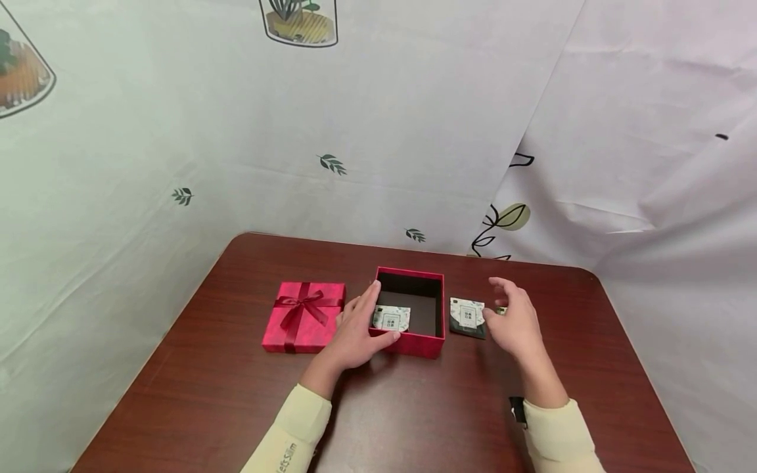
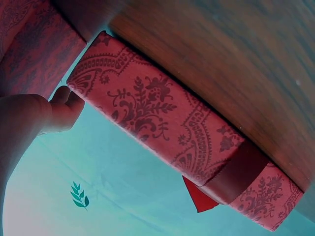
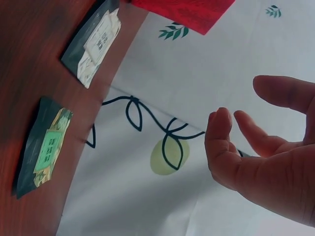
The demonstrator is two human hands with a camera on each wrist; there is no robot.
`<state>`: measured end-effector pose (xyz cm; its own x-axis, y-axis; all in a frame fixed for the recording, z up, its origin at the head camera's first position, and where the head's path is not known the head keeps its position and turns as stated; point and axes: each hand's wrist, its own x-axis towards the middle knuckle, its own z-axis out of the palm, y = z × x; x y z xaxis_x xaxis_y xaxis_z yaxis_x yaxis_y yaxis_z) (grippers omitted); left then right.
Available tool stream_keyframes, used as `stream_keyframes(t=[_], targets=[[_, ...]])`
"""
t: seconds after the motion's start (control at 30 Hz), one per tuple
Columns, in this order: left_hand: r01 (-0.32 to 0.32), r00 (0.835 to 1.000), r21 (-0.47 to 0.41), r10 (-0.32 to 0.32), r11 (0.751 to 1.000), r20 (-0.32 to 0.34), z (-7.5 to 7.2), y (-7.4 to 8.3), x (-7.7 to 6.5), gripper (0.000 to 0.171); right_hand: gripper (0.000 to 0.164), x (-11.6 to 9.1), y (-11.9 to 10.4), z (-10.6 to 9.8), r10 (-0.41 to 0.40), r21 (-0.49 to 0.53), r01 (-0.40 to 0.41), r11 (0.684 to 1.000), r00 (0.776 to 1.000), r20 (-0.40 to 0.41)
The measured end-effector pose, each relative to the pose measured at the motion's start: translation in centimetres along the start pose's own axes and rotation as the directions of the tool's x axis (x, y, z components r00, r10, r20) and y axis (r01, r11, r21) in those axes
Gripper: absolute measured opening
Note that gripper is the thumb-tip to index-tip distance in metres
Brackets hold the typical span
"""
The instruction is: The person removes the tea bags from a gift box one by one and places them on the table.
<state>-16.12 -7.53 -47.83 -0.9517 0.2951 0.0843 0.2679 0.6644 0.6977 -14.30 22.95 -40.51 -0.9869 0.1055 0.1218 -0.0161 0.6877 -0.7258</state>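
An uncovered red gift box [image 1: 422, 345] with a dark inside stands mid-table. My left hand [image 1: 353, 336] holds its front left corner, fingers along the left wall and thumb at the front rim. Inside, at the front left, lies a white-and-dark printed packet [image 1: 391, 318]. A similar packet [image 1: 467, 318] lies on the table just right of the box. Over the table beyond it, my right hand [image 1: 514, 323] hovers with curved fingers apart and nothing between them. Below that hand is a dark packet with a green label [image 3: 47, 152], mostly hidden in the head view.
The red lid [image 1: 319, 299] with its ribbon bow lies left of the box, close beside my left hand. Brown wood forms the table [image 1: 414, 420]. A white printed cloth [image 1: 378, 131] hangs behind the table's far edge.
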Motion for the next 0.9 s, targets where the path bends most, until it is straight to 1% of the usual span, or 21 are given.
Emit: stream_keyframes(t=[0.17,0.3,0.5,0.73,0.9], targets=[[0.001,1.0,-0.001,-0.001,1.0,0.003,0.0,0.0,0.0,0.107,0.055,-0.1,-0.5,0.3,-0.018,0.033,0.019,0.999,0.999,-0.044],[0.003,1.0,-0.003,-0.003,1.0,-0.001,0.0,0.0,0.0,0.107,0.055,-0.1,-1.0,0.7,-0.034,0.055,0.037,0.998,0.998,-0.054],[0.003,1.0,-0.001,-0.003,1.0,0.003,0.0,0.0,0.0,0.107,0.054,-0.2,-1.5,1.3,-0.046,0.095,0.048,0.994,0.999,-0.02],[0.007,1.0,0.003,-0.007,1.0,0.005,0.0,0.0,0.0,0.108,0.055,-0.1,-2.2,1.9,-0.084,0.101,0.084,0.991,0.996,-0.004],[0.009,1.0,-0.01,-0.009,1.0,0.005,0.0,0.0,-0.1,0.108,0.054,-0.2,-2.7,2.5,-0.08,0.145,0.074,0.987,0.996,0.039]])
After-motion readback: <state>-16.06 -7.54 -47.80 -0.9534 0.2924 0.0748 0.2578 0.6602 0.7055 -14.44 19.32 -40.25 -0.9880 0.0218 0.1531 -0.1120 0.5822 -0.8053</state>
